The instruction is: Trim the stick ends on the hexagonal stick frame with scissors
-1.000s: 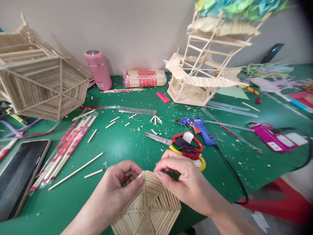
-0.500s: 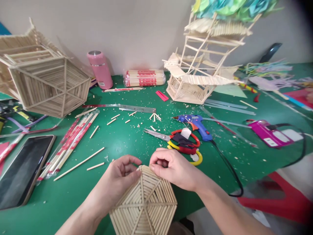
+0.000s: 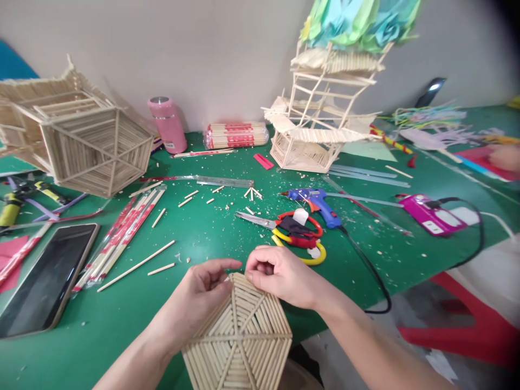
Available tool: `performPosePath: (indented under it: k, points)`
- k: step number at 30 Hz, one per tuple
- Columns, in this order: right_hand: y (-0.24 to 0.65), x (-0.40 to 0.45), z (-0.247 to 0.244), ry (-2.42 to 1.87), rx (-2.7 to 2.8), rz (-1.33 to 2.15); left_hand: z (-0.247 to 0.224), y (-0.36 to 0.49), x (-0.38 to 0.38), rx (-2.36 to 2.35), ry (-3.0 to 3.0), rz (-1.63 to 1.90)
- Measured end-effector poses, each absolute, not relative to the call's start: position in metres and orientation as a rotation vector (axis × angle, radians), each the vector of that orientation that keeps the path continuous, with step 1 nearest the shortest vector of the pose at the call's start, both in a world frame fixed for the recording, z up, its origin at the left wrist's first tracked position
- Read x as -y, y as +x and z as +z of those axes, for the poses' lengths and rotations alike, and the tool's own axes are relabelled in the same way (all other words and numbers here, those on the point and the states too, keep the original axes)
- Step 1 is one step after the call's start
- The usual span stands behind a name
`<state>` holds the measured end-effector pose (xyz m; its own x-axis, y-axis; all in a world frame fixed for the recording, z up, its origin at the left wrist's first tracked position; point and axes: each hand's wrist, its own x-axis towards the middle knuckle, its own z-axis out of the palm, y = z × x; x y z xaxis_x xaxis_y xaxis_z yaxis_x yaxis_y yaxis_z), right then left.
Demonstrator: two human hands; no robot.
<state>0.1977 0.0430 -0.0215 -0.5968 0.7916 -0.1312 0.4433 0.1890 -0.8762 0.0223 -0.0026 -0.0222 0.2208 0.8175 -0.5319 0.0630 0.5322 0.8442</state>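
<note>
A hexagonal panel of thin wooden sticks [image 3: 239,338], built in triangular sections around a centre, is tilted up at the front edge of the table. My left hand [image 3: 199,295] grips its upper left edge, thumb on the face and index finger stretched past the top corner. At the upper right edge, my right hand [image 3: 280,273] pinches with thumb and fingers; whether a small piece is also between them is hidden. Beyond my right hand lie scissors [image 3: 260,221] with red and yellow handles, and a blue glue gun [image 3: 314,199].
Loose sticks [image 3: 138,266] and wrapped chopsticks [image 3: 122,238] lie left, beside a phone [image 3: 49,276]. Behind stand a stick model [image 3: 97,146], a pink flask [image 3: 167,124] and a taller stick tower [image 3: 325,108]. A purple power strip [image 3: 434,216] and another person's hand [image 3: 506,157] are on the right.
The view has shifted slightly. My hands stay at the panel's top edge, with my left index finger stretched a little further toward the right hand.
</note>
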Motion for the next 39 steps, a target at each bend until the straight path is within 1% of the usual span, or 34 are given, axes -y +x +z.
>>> performPosePath:
  k: [13,21,25,39]
  points:
    - [0.196,-0.036,-0.02,-1.193,2.047,1.433,-0.02,0.02,0.002,-1.172,0.906,0.61]
    - [0.197,-0.035,-0.025,-1.22,1.928,1.561,-0.017,0.021,0.002,-1.166,0.891,0.621]
    - [0.196,-0.037,-0.025,-1.23,1.872,1.564,-0.018,0.021,0.0,-1.166,0.9,0.639]
    - [0.191,-0.047,-0.02,-1.165,1.96,1.63,-0.016,0.023,0.0,-1.2,0.928,0.599]
